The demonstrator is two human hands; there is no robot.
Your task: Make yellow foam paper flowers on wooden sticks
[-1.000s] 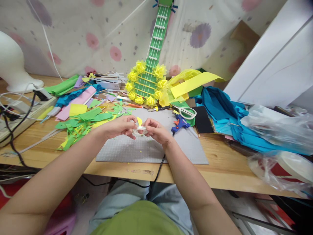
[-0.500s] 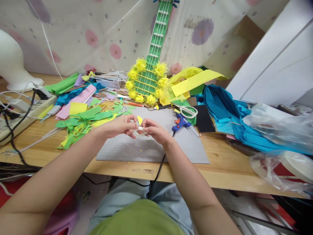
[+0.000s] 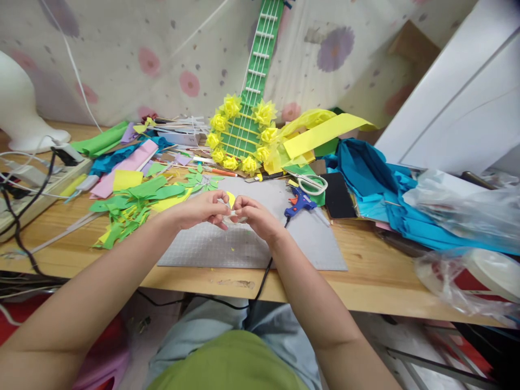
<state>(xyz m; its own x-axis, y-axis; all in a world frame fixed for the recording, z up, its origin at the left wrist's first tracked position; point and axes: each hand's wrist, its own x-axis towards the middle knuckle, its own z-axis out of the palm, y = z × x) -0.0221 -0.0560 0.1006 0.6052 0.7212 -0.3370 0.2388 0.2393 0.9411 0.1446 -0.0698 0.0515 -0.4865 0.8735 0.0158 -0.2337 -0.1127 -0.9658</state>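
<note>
Over a grey cutting mat (image 3: 203,250), my two hands meet fingertip to fingertip. Both my left hand (image 3: 205,210) and my right hand (image 3: 257,215) are closed with bent, pinching fingers. Between them is a small, pale, ring-like roll of tape (image 3: 233,218), largely covered by the fingers. A yellow paper petal (image 3: 231,198) sticks up between the fingertips; which hand grips it is hard to see. Right of my right hand lies a blue glue gun (image 3: 299,202), with white-handled scissors (image 3: 312,184) just behind it.
A green paper guitar (image 3: 244,132) ringed with yellow paper flowers leans against the wall. Green and yellow paper scraps (image 3: 130,208) are heaped at left, near a power strip (image 3: 44,195). Blue crepe paper (image 3: 365,168) and a bagged tub (image 3: 479,279) sit at right. The glue gun's black cord (image 3: 265,276) crosses the table's front edge.
The view has shifted slightly. My hands stay together in nearly the same place, and less of the yellow petal and white roll shows between the fingers.
</note>
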